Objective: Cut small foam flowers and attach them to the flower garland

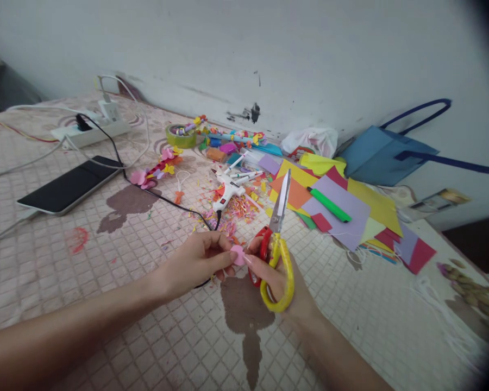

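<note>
Between finger and thumb, my left hand (199,260) pinches a small pink cutout (238,254) of paper or foam. My right hand (283,282) carries scissors (280,217) with one red and one yellow handle loop, their blades pointing up and away and nearly closed. The tips of my right thumb and finger also meet the right edge of the pink cutout. Just beyond both hands, a white glue gun (229,194) rests among colourful paper scraps (244,213).
Coloured sheets (338,203) bearing a green marker (329,205) spread to the right, before a blue bag (387,155). At left lie a phone (71,184), a power strip (92,133) and cables. Tape (181,137) and a flower garland (157,169) sit farther back.
</note>
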Action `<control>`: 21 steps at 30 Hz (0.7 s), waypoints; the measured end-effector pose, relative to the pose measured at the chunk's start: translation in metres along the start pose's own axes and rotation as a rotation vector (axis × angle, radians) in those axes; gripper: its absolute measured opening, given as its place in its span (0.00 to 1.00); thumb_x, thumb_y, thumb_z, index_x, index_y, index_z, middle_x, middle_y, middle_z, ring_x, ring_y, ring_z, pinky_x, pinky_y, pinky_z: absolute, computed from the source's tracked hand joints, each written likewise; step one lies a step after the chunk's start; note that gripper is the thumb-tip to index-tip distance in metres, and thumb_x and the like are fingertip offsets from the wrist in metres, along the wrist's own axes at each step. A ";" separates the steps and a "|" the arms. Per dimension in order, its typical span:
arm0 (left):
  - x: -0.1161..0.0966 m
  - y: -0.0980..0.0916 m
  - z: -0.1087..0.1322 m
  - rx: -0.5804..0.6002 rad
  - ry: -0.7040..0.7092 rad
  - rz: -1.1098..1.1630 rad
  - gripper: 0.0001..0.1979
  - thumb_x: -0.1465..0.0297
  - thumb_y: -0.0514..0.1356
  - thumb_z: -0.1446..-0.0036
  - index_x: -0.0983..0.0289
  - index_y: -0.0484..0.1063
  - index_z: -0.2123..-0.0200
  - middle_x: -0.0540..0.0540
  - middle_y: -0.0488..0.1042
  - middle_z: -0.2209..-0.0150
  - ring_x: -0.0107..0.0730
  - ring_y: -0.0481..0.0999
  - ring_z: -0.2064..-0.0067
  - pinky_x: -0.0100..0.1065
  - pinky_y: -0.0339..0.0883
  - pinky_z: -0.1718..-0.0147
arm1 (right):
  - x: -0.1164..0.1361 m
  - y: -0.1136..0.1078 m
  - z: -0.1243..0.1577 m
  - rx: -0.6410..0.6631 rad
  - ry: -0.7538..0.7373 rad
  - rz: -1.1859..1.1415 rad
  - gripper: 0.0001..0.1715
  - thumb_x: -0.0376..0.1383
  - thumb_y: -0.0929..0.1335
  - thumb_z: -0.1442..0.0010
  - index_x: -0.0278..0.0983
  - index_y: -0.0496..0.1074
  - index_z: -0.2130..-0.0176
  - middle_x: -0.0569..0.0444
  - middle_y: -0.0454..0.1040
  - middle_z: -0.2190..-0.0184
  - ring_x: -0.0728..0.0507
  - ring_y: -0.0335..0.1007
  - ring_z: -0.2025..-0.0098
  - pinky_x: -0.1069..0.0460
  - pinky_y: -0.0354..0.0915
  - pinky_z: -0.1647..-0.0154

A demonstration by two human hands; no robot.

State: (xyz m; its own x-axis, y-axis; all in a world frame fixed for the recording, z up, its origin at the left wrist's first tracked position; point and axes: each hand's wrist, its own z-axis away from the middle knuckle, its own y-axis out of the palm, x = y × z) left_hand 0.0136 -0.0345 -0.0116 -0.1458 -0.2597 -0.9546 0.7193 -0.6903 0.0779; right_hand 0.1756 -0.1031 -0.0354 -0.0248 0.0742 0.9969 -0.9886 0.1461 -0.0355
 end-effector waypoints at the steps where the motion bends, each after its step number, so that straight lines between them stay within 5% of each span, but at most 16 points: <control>1: 0.000 0.000 0.000 0.001 -0.004 0.005 0.12 0.63 0.62 0.49 0.65 0.66 0.73 0.49 0.72 0.77 0.24 0.69 0.76 0.27 0.61 0.76 | 0.001 0.000 0.000 -0.007 0.001 0.006 0.09 0.40 0.70 0.46 0.38 0.66 0.68 0.61 0.64 0.75 0.51 0.58 0.77 0.55 0.57 0.77; 10: 0.001 -0.004 -0.001 -0.095 0.068 0.041 0.12 0.62 0.60 0.46 0.65 0.67 0.72 0.49 0.72 0.76 0.25 0.70 0.74 0.28 0.63 0.73 | -0.009 -0.001 -0.002 -0.014 0.013 -0.057 0.16 0.48 0.69 0.46 0.39 0.65 0.67 0.63 0.60 0.80 0.52 0.54 0.82 0.55 0.53 0.81; 15: -0.006 -0.016 -0.003 -0.128 0.139 0.128 0.12 0.62 0.60 0.45 0.66 0.67 0.72 0.50 0.73 0.72 0.25 0.70 0.71 0.28 0.65 0.70 | -0.003 -0.005 0.002 0.105 0.040 -0.145 0.26 0.58 0.62 0.43 0.38 0.64 0.66 0.63 0.55 0.80 0.53 0.49 0.83 0.55 0.50 0.82; 21: -0.012 -0.022 -0.004 -0.166 0.182 0.290 0.11 0.65 0.63 0.47 0.66 0.66 0.71 0.52 0.75 0.68 0.25 0.73 0.68 0.30 0.67 0.64 | -0.004 -0.015 0.012 0.197 0.004 0.141 0.23 0.55 0.61 0.40 0.37 0.65 0.68 0.60 0.57 0.80 0.52 0.51 0.81 0.54 0.50 0.81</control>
State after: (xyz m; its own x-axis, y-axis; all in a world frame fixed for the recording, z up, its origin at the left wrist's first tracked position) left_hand 0.0022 -0.0134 -0.0029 0.1921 -0.2940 -0.9363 0.8155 -0.4830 0.3189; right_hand 0.1891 -0.1174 -0.0377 -0.1649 0.0847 0.9827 -0.9852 -0.0613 -0.1600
